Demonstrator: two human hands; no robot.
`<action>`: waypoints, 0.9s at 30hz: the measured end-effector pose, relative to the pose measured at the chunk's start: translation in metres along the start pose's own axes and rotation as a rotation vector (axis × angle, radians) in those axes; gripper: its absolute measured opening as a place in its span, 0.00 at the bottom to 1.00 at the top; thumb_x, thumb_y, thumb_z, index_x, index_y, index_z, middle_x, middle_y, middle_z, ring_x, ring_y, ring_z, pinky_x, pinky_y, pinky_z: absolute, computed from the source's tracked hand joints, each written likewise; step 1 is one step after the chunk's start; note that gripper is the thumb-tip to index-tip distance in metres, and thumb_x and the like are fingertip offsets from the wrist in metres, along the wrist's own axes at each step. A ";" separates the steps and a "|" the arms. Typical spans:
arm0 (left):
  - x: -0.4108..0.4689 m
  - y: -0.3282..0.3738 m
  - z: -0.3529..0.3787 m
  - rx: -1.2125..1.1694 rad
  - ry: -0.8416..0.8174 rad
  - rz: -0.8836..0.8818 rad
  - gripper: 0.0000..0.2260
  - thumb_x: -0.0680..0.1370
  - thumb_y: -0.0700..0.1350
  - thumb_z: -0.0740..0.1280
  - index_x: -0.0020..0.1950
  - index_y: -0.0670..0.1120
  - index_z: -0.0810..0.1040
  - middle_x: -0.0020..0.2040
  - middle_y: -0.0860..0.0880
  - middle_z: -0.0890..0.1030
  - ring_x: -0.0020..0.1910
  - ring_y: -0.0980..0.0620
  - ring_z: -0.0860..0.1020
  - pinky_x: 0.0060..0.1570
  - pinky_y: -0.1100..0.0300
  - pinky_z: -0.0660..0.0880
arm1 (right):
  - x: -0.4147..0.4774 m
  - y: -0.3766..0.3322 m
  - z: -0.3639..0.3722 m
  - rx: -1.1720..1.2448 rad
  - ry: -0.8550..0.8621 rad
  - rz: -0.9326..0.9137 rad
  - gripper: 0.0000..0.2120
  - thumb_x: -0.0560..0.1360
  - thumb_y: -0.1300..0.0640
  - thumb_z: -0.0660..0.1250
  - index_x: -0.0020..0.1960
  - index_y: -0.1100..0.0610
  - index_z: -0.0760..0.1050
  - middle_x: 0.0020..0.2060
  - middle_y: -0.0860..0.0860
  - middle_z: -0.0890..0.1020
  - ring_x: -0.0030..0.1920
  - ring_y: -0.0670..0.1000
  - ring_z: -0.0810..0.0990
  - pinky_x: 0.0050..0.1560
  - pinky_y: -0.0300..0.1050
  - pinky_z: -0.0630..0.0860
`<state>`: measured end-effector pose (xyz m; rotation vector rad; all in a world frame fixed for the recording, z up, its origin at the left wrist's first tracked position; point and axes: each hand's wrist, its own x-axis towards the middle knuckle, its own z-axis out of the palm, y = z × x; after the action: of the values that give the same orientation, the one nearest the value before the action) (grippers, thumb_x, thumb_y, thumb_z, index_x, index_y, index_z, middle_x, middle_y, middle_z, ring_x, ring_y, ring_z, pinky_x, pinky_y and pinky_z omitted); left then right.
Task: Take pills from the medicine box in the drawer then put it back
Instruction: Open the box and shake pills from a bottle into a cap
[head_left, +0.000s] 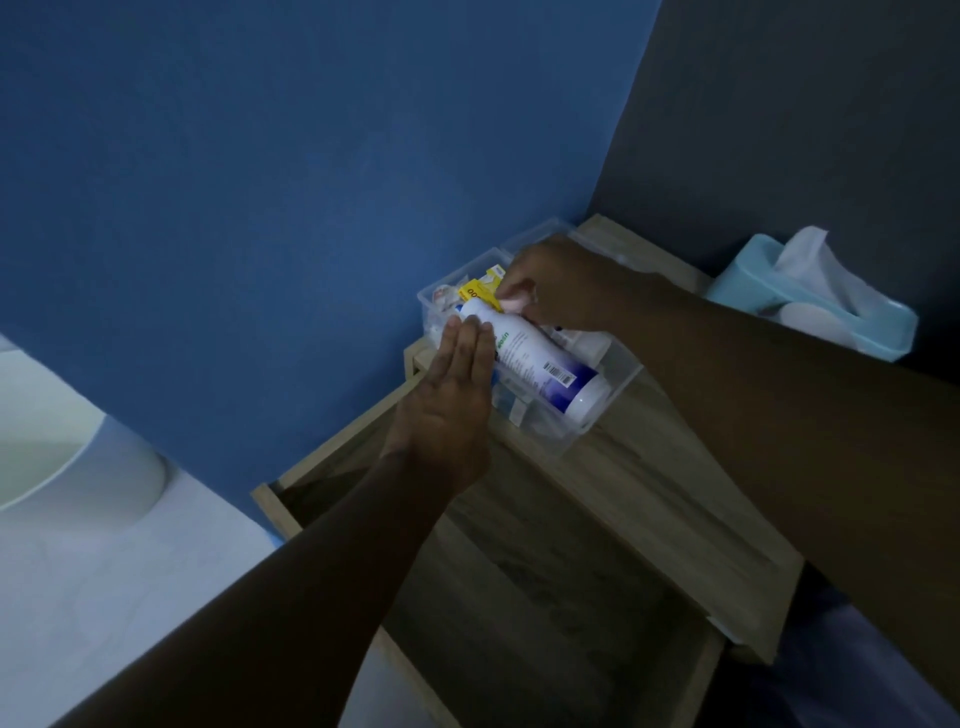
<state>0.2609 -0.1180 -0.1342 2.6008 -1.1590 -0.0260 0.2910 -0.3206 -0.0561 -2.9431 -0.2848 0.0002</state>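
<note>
Medicine box (613, 387): clear plastic, lidless, on top of the wooden cabinet (649, 493) beside the blue wall (260, 182); drawer (519, 597) below stands open. Contents: 1 white-and-blue bottle (540, 364) lying tilted across the box, 1 yellow packet (477, 292), other small packs. Left hand (447, 410): fingers straight and together, flat against the bottle's side, gripping nothing. Right hand (550, 288): fingertips pinched at the yellow packet's edge. Blue tissue box (831, 317) behind.
</note>
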 end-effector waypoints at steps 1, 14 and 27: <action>0.000 0.000 0.000 0.004 -0.003 0.002 0.48 0.72 0.38 0.68 0.78 0.43 0.34 0.80 0.44 0.37 0.78 0.44 0.36 0.74 0.53 0.46 | 0.000 0.002 0.002 0.047 0.019 0.021 0.05 0.73 0.64 0.71 0.43 0.66 0.83 0.40 0.59 0.84 0.44 0.58 0.80 0.49 0.54 0.77; -0.002 0.012 -0.024 0.016 -0.143 -0.093 0.49 0.69 0.42 0.69 0.79 0.42 0.38 0.80 0.45 0.39 0.79 0.45 0.40 0.78 0.48 0.48 | -0.073 -0.024 -0.028 0.336 0.302 0.309 0.24 0.63 0.54 0.83 0.57 0.56 0.84 0.46 0.49 0.79 0.38 0.42 0.75 0.45 0.39 0.74; -0.062 0.139 -0.125 -1.529 -0.088 -0.501 0.08 0.81 0.46 0.63 0.55 0.45 0.80 0.49 0.44 0.86 0.45 0.51 0.84 0.47 0.59 0.81 | -0.212 -0.090 -0.098 0.465 0.283 0.308 0.21 0.70 0.58 0.78 0.62 0.53 0.82 0.46 0.44 0.81 0.42 0.43 0.81 0.50 0.42 0.79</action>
<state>0.1353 -0.1286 0.0164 1.3699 -0.1691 -0.7798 0.0679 -0.2915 0.0532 -2.4524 0.1878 -0.2675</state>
